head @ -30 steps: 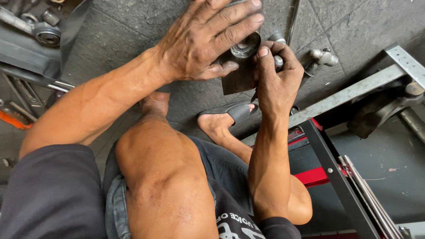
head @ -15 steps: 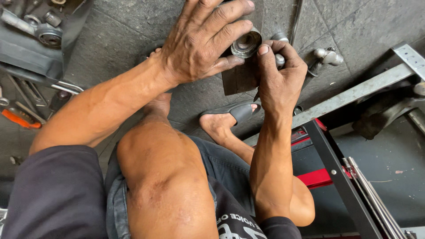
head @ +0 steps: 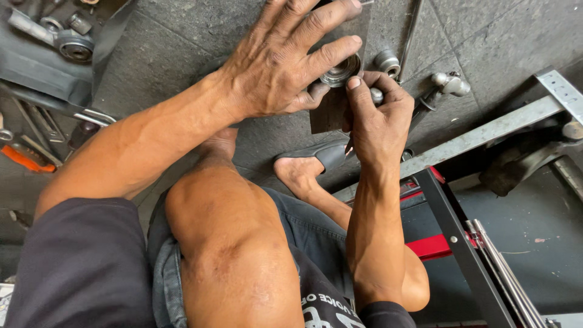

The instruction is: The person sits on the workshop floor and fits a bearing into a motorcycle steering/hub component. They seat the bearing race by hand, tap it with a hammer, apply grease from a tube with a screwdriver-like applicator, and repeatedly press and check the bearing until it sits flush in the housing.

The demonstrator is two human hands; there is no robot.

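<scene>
My left hand (head: 282,58) lies spread over a round metal bearing (head: 340,71), its fingers and thumb around the part. The bearing rests on a dark rectangular metal plate (head: 328,112) on the concrete floor. Just right of the bearing, my right hand (head: 379,115) is closed around a small tool with a shiny metal end (head: 377,95), thumb tip touching the bearing's edge. What kind of tool it is stays hidden in the fist. I squat with a bare knee (head: 225,243) below the hands.
A metal socket (head: 387,61) and a ratchet head (head: 450,84) lie right of the hands. Galvanised angle bar (head: 486,133) and a black and red stand (head: 452,243) fill the right. Bearings and tools (head: 67,42) lie at upper left, an orange-handled tool (head: 27,159) at left.
Both hands stay on the bearing and plate. The view has shifted slightly; the left fingers have slid a little over the bearing.
</scene>
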